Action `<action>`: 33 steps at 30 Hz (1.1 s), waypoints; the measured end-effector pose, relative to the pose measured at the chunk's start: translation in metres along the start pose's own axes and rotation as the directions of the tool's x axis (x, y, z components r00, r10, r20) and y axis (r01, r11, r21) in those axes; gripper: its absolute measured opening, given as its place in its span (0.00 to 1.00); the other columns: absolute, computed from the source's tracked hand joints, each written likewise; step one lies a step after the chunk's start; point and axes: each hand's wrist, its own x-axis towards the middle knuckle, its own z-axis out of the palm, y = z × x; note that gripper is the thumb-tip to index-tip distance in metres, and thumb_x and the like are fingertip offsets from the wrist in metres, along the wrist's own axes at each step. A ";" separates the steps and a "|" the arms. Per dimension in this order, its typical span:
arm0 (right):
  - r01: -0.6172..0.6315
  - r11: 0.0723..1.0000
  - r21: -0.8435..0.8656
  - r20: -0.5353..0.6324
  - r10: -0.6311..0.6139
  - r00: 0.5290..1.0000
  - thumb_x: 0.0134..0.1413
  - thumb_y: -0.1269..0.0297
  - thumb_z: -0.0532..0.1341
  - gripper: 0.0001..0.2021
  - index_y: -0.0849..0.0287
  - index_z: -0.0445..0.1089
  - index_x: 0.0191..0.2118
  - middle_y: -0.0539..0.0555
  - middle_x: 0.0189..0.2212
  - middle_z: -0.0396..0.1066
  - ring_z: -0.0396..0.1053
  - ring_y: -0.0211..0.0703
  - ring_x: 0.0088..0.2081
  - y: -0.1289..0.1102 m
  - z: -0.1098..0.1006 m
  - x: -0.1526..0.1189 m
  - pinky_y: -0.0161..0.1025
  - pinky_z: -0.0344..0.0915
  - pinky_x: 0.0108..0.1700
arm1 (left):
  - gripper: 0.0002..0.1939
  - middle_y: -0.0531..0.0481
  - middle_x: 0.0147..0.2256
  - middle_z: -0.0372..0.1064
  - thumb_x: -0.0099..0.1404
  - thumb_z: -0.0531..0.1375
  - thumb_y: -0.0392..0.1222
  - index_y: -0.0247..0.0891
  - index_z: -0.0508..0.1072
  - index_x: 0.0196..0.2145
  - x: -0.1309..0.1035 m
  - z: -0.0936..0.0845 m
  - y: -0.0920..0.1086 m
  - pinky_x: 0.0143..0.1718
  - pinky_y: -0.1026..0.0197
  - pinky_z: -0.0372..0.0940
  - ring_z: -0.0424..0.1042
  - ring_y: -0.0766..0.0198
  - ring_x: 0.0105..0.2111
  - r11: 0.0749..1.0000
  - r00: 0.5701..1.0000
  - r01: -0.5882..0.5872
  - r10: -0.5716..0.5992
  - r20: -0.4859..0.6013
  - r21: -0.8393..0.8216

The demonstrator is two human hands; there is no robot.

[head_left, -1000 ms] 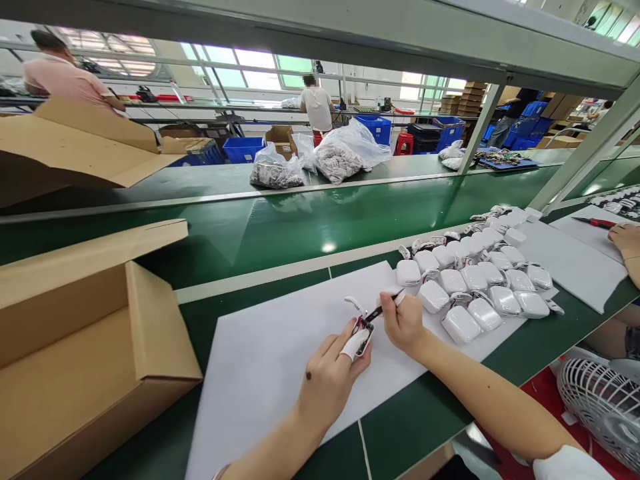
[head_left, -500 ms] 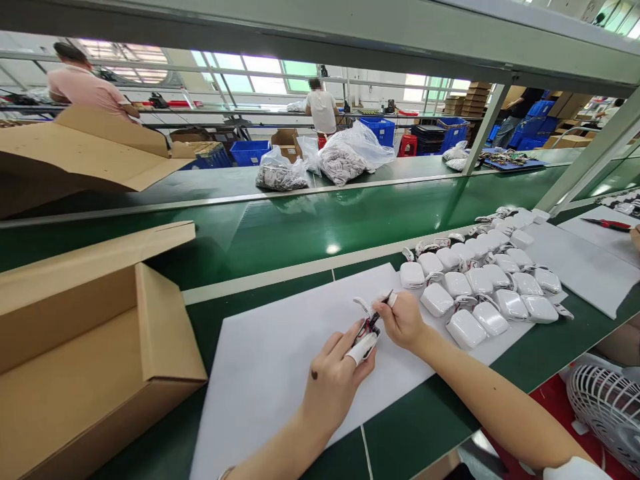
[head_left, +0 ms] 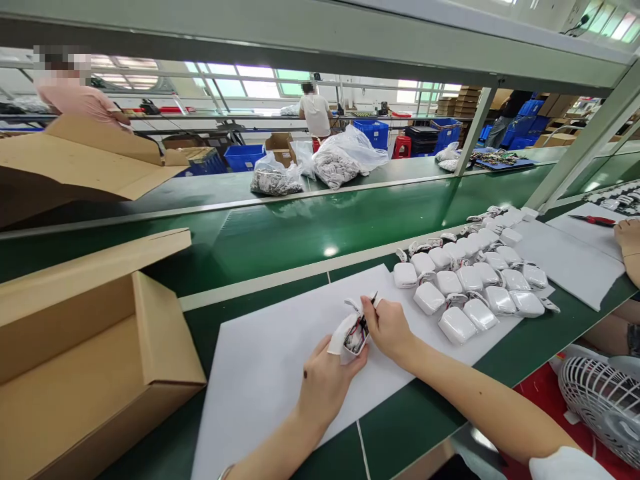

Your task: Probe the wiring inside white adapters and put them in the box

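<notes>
My left hand [head_left: 325, 380] is closed around a small white plastic housing [head_left: 354, 339], tilted so that its open side shows red and dark wires inside. White wrapping covers one finger of this hand. Just to the right, my right hand [head_left: 393, 330] pinches a thin dark pointed tool [head_left: 374, 300] against the housing's upper edge; its exact kind is unclear. A small white curved piece [head_left: 352, 305] juts out above the housing. Both hands are over a white sheet [head_left: 260, 373]. Several similar white housings [head_left: 457, 325] lie in rows to the right, with small wired parts beside them.
An open cardboard box [head_left: 165, 333] stands at the left. Beyond the green bench strip sit plastic bags of parts [head_left: 337, 163]. Red-handled pliers [head_left: 595, 220] lie at right near another person's hand [head_left: 629, 243]. A white fan [head_left: 600, 400] is at lower right.
My left hand has turned the housing, so its wired inside now faces up more. The right hand stays at its upper edge with the tool. Another person's hand shows more at right.
</notes>
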 end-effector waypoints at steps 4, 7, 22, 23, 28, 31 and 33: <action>0.038 0.999 0.013 -0.022 -0.037 0.999 0.67 0.59 0.41 0.24 0.57 0.52 0.18 0.47 0.11 0.53 0.50 0.32 0.14 0.006 -0.005 0.007 0.34 0.45 0.19 | 0.23 0.48 0.38 0.74 0.58 0.61 0.40 0.39 0.63 0.51 -0.003 0.001 -0.001 0.32 0.61 0.70 0.75 0.60 0.32 0.995 0.996 0.092 -0.091 0.014 -0.035; 0.076 0.997 0.035 -0.017 -0.075 0.997 0.67 0.58 0.40 0.25 0.57 0.52 0.18 0.47 0.11 0.53 0.50 0.32 0.14 0.010 -0.009 0.008 0.34 0.46 0.20 | 0.24 0.49 0.37 0.74 0.55 0.63 0.38 0.41 0.64 0.50 -0.003 0.001 0.000 0.31 0.62 0.70 0.75 0.60 0.31 0.995 0.995 0.101 -0.100 0.025 -0.025; 0.253 0.966 -0.057 0.000 -0.253 0.967 0.65 0.65 0.46 0.23 0.59 0.55 0.16 0.46 0.10 0.54 0.50 0.31 0.13 0.009 -0.004 -0.003 0.34 0.44 0.20 | 0.26 0.50 0.36 0.72 0.56 0.61 0.36 0.41 0.62 0.52 -0.002 0.003 0.000 0.31 0.63 0.69 0.74 0.62 0.32 0.990 0.991 0.108 -0.100 0.094 -0.087; 0.303 0.952 -0.052 -0.018 -0.304 0.952 0.65 0.66 0.46 0.22 0.59 0.55 0.17 0.46 0.10 0.54 0.50 0.32 0.13 0.010 -0.006 -0.004 0.35 0.44 0.20 | 0.26 0.50 0.36 0.72 0.56 0.61 0.36 0.41 0.62 0.52 -0.002 0.003 0.002 0.32 0.63 0.69 0.74 0.62 0.32 0.992 0.992 0.093 -0.084 0.096 -0.090; 0.466 0.883 -0.056 -0.115 -0.470 0.875 0.62 0.70 0.49 0.18 0.58 0.54 0.19 0.45 0.11 0.54 0.49 0.33 0.14 0.012 -0.014 -0.005 0.35 0.43 0.20 | 0.25 0.51 0.30 0.72 0.54 0.62 0.37 0.39 0.63 0.50 -0.003 0.005 0.011 0.29 0.63 0.68 0.72 0.62 0.29 0.997 0.993 0.051 -0.044 0.114 -0.064; 0.487 0.870 -0.070 -0.187 -0.491 0.851 0.62 0.70 0.49 0.17 0.58 0.55 0.20 0.45 0.11 0.54 0.49 0.33 0.14 0.006 -0.023 -0.001 0.35 0.45 0.20 | 0.24 0.53 0.27 0.71 0.52 0.63 0.36 0.39 0.66 0.48 0.002 0.002 0.015 0.27 0.63 0.66 0.71 0.62 0.26 0.995 0.983 0.098 -0.095 0.158 -0.017; 0.440 0.894 -0.086 -0.258 -0.446 0.857 0.62 0.70 0.48 0.16 0.58 0.58 0.22 0.49 0.13 0.59 0.55 0.36 0.16 0.005 -0.034 0.004 0.36 0.49 0.21 | 0.20 0.54 0.24 0.69 0.52 0.63 0.37 0.39 0.69 0.44 0.008 -0.001 0.017 0.24 0.64 0.64 0.69 0.63 0.23 0.990 0.968 0.140 -0.140 0.207 0.014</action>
